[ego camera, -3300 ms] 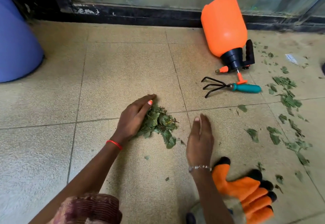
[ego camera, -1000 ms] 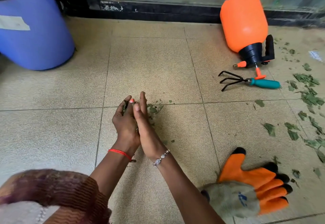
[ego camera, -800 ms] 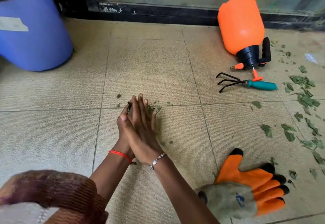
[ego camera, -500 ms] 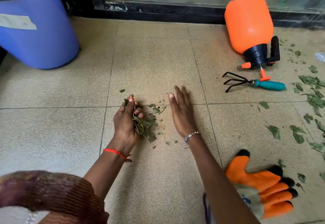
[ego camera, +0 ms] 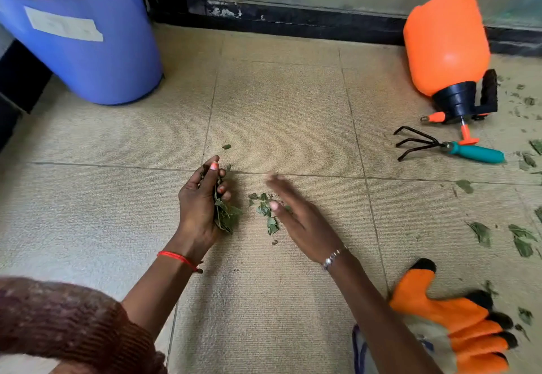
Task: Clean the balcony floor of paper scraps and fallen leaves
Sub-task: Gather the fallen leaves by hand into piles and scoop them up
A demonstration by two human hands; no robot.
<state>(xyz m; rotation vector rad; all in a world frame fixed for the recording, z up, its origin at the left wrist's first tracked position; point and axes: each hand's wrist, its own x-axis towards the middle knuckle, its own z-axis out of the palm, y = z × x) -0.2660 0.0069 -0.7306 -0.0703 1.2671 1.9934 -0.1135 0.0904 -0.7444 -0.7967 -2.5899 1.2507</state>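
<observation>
Soft, even daylight; wide-angle view with some motion blur.
The tiled floor (ego camera: 278, 103) is evenly bright, with only faint shadows. The orange sprayer (ego camera: 445, 42) carries a mild sheen. The right hand (ego camera: 296, 221) and the glove (ego camera: 448, 323) are smeared by motion, and the blue bin (ego camera: 88, 50) bows at the frame's edge.
</observation>
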